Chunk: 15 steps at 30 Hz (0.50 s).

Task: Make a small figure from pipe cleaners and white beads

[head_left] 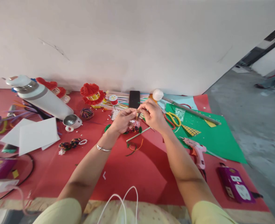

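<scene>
Both my hands meet above the middle of the red table cover [128,174]. My left hand [123,119] is closed in a pinch, thumb against forefinger, on a thin yarn strand [137,115] of yellowish-orange colour. Fingertips of my right hand [151,113] pinch close beside it, nearly touching the left thumb; the strand's end is too small to make out. Behind and below the hands lies a dark multicoloured yarn piece [129,131], partly covered by them. A pale thin stick [138,134] and loose orange and green yarn bits [135,147] lie nearer to me.
At left are a white bottle [43,98], a small cup [72,122], white cards [38,135] and a yarn ball [87,113]. A phone [134,99] lies at the back. At right are yellow-handled scissors [174,119], a pink glue gun [197,149] and a purple power box [235,183].
</scene>
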Tool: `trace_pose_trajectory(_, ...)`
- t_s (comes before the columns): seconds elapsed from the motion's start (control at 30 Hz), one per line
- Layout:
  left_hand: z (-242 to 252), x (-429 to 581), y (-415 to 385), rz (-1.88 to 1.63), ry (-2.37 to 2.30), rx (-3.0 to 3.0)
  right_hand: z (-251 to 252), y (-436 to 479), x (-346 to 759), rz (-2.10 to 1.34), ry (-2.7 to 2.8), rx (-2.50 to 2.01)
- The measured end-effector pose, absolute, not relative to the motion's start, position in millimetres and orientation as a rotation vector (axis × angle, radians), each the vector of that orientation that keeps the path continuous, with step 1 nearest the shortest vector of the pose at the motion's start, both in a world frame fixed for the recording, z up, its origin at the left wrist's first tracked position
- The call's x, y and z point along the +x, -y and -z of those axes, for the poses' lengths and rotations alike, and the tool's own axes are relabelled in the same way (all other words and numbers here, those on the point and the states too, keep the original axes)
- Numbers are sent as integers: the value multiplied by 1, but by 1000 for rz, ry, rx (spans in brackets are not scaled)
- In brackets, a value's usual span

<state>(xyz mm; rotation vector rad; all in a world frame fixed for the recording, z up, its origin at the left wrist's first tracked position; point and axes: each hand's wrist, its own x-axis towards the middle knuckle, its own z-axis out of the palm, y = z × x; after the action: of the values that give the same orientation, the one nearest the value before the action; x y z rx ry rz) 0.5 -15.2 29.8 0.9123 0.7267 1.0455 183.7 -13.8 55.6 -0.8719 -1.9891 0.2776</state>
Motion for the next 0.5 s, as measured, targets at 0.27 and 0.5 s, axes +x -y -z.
trace_pose_trajectory(0.27,-27,-6,13,-1171,-950,1501,-53,12,183,-296,2034,-888)
trace_pose_trajectory(0.5,-29,0,13,-1223,-884,1423,-54,9,187,-436,1938,-886)
